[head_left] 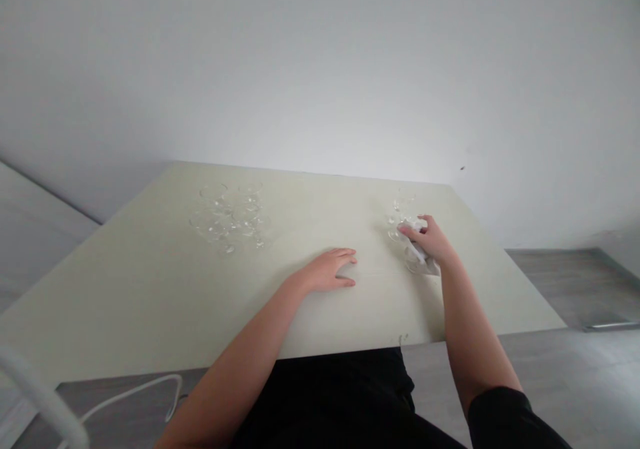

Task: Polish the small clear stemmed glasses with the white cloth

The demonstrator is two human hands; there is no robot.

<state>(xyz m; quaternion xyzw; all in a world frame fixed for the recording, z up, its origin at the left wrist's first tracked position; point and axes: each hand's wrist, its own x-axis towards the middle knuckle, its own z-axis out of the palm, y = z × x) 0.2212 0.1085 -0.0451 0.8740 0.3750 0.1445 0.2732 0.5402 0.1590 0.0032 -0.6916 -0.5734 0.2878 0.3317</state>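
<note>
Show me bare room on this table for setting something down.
On the table, bare patches lie at left front, between the left glassware cluster and the near edge, and at middle back, between that cluster and the right glassware group, beyond the left hand. Crowded: within the left cluster and around the right hand at the right group.
</note>
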